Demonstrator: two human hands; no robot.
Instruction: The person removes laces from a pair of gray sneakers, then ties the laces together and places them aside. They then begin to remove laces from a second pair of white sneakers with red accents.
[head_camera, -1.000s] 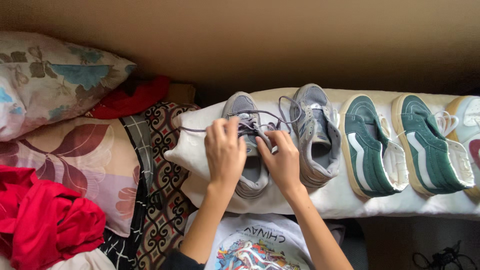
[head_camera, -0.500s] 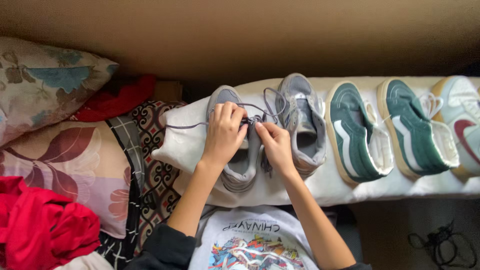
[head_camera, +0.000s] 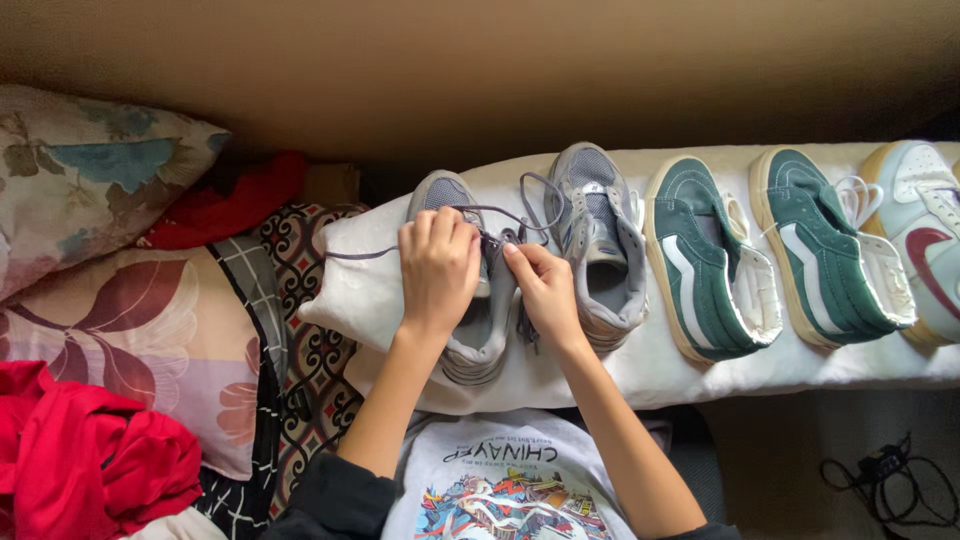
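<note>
A grey sneaker (head_camera: 470, 340) lies on a white cushion (head_camera: 640, 375), toe pointing away from me. My left hand (head_camera: 437, 265) rests over its tongue and pinches its grey lace (head_camera: 352, 253), one end of which trails out to the left. My right hand (head_camera: 545, 290) pinches the lace at the sneaker's right side, fingertips nearly meeting the left hand's. A loop of lace (head_camera: 530, 200) arches toward the second grey sneaker (head_camera: 598, 240), which stands just to the right.
Two green sneakers (head_camera: 705, 260) (head_camera: 825, 250) and a white one with a red mark (head_camera: 925, 235) line the cushion rightward. Floral pillows (head_camera: 90, 170), patterned cloth (head_camera: 310, 320) and red clothing (head_camera: 90, 450) lie left. A black cable (head_camera: 885, 470) sits on the floor.
Both hands have moved up from the sneaker's opening to its laces and drawn close together. The view has shifted right, bringing more of the white sneaker into sight.
</note>
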